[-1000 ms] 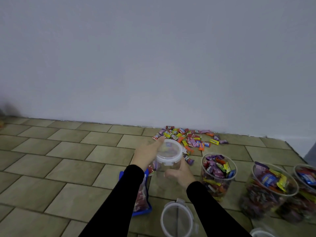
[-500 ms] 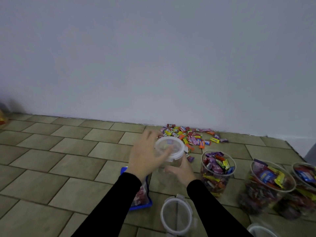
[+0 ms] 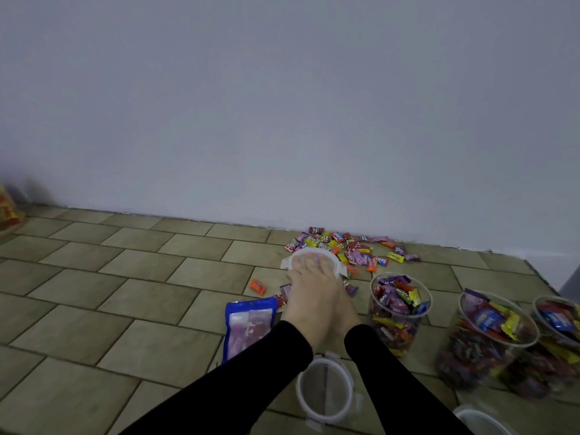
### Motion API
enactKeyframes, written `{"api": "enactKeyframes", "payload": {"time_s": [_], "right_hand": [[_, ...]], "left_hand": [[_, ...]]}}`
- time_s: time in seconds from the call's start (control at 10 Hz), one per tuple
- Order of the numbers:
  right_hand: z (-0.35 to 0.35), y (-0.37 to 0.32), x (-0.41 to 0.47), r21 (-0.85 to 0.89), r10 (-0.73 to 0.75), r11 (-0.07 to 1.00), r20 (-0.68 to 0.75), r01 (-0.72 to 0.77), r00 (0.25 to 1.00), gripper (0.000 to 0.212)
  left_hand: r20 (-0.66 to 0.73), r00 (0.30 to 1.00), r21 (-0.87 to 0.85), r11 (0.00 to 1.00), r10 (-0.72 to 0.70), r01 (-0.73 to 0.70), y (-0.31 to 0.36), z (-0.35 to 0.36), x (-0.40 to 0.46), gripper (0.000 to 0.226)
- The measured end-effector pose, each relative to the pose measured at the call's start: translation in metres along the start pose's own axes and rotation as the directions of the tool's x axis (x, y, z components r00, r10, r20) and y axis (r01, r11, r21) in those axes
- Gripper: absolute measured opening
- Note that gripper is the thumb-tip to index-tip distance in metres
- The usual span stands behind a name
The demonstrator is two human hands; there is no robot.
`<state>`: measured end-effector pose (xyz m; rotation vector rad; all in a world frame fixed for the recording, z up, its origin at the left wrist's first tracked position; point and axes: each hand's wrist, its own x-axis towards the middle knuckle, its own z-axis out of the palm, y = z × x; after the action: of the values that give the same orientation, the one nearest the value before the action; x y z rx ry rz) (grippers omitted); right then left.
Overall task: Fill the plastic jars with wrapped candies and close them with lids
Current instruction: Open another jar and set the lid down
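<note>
Pressing lid (image 3: 314, 257), left hand (image 3: 309, 301); bare tiles (image 3: 125, 277) leftward.

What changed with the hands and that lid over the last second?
The left hand moved from the lid's side onto its top and now presses flat on the lid. The right hand stays low beside the jar, mostly hidden. The open candy jars and the floor pile stayed put.
</note>
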<state>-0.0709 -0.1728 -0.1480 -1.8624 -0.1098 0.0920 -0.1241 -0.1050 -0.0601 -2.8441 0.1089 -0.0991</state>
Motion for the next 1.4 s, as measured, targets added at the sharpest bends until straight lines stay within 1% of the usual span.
{"api": "enactKeyframes", "payload": {"time_s": [0.1,0.2,0.3,0.4,0.5,0.6,0.7,0.8,0.9,1.0,1.1,1.2,1.3,1.4], "right_hand": [[0.006,0.026,0.019,-0.1,0.084,0.991,-0.049,-0.089,0.995,0.035],[0.004,0.018,0.008,-0.074,0.103,0.992,-0.02,-0.104,0.994,0.034],[0.001,0.01,-0.001,-0.011,0.009,1.0,-0.015,-0.009,1.0,0.046],[0.0,0.008,-0.009,0.2,-0.011,0.98,-0.03,0.016,0.999,0.065],[0.003,0.007,-0.012,0.262,-0.039,0.964,-0.025,0.044,0.999,0.084],[0.007,0.005,-0.012,0.314,-0.041,0.948,-0.047,0.054,0.998,0.099],[0.009,0.003,-0.014,0.338,-0.044,0.939,-0.073,0.066,0.996,0.098],[0.011,0.001,-0.015,0.341,-0.033,0.938,-0.078,0.058,0.996,0.092],[0.013,-0.002,-0.016,0.303,-0.035,0.951,-0.102,0.065,0.994,0.091],[0.017,-0.002,-0.018,0.28,-0.059,0.956,-0.117,0.089,0.991,0.097],[0.024,-0.002,-0.018,0.247,-0.079,0.962,-0.145,0.114,0.986,0.096],[0.03,-0.003,-0.02,0.223,-0.108,0.964,-0.168,0.144,0.98,0.095],[0.032,0.0,-0.021,0.22,-0.13,0.961,-0.178,0.168,0.976,0.094],[0.032,0.002,-0.02,0.219,-0.146,0.959,-0.163,0.18,0.976,0.09]], "left_hand": [[0.049,0.999,0.002,1.0,-0.015,0.015,0.003,-0.003,0.0,0.061],[0.037,0.999,-0.052,0.998,0.022,-0.02,-0.001,-0.007,0.002,0.06],[-0.049,0.992,-0.05,0.991,0.12,-0.122,-0.016,-0.003,-0.001,0.058],[-0.126,0.96,-0.08,0.962,0.251,-0.262,-0.038,0.006,0.002,0.056],[-0.142,0.934,-0.176,0.92,0.327,-0.349,-0.054,0.005,0.008,0.06],[-0.218,0.948,-0.282,0.916,0.23,-0.287,-0.062,0.003,0.008,0.065],[-0.314,0.949,-0.515,0.843,-0.016,-0.156,-0.072,0.009,0.008,0.039],[-0.268,0.925,-0.765,0.643,-0.268,-0.035,-0.085,0.023,0.012,0.031],[-0.171,0.869,-0.909,0.414,-0.465,0.043,-0.101,0.042,0.011,0.028],[-0.028,0.777,-0.991,0.118,-0.628,0.06,-0.115,0.07,0.01,0.02],[0.151,0.674,-0.988,-0.101,-0.723,0.114,-0.121,0.098,0.008,0.026],[0.212,0.585,-0.976,-0.141,-0.783,0.166,-0.123,0.116,0.003,0.032],[0.248,0.522,-0.967,-0.18,-0.816,0.179,-0.126,0.128,-0.002,0.037],[0.295,0.487,-0.95,-0.195,-0.822,0.246,-0.13,0.137,-0.004,0.038]]}}
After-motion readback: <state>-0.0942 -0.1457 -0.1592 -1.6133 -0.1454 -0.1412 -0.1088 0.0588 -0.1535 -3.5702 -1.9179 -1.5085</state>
